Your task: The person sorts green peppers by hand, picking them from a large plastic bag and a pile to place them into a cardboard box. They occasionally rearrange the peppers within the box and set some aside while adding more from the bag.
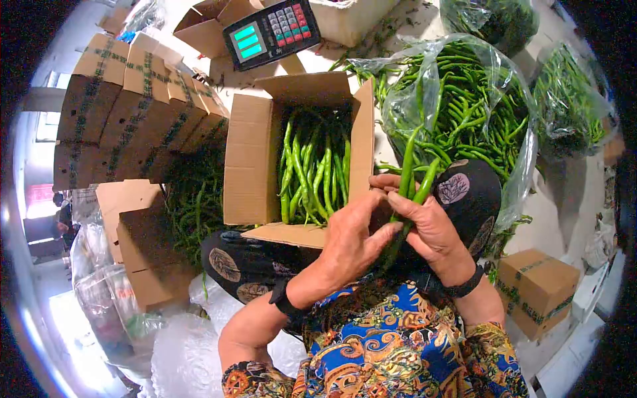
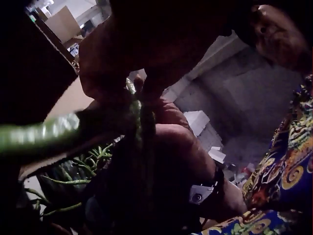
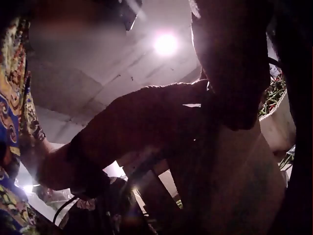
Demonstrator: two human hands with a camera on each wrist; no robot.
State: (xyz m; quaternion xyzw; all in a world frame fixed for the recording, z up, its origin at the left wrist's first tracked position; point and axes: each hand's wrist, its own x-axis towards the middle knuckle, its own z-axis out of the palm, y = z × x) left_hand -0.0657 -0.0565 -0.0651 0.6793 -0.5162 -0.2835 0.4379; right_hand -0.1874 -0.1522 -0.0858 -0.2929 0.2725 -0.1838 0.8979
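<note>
Two long green chili peppers (image 1: pixel 409 159) point up from between the hands in the head view. The right hand (image 1: pixel 434 229) grips them, its thumb across the front and fingertips behind. Close against it, the left hand (image 1: pixel 355 232) has curled fingers, with its thumb at the peppers' lower part; its fingertips are partly hidden. In the left wrist view a pepper (image 2: pixel 39 133) reaches in from the left toward the dark hands. The right wrist view shows the hands mostly in shadow. Beside the left hand, an open cardboard box (image 1: pixel 249 159) holds many long green peppers (image 1: pixel 318 166).
A clear plastic bag (image 1: pixel 524 159) full of green peppers lies right of the box. Stacked cartons (image 1: pixel 133 99) stand at left, a digital scale display (image 1: pixel 269 33) at the top. A closed carton (image 1: pixel 537 292) sits at the right, bubble wrap (image 1: pixel 189 355) at lower left.
</note>
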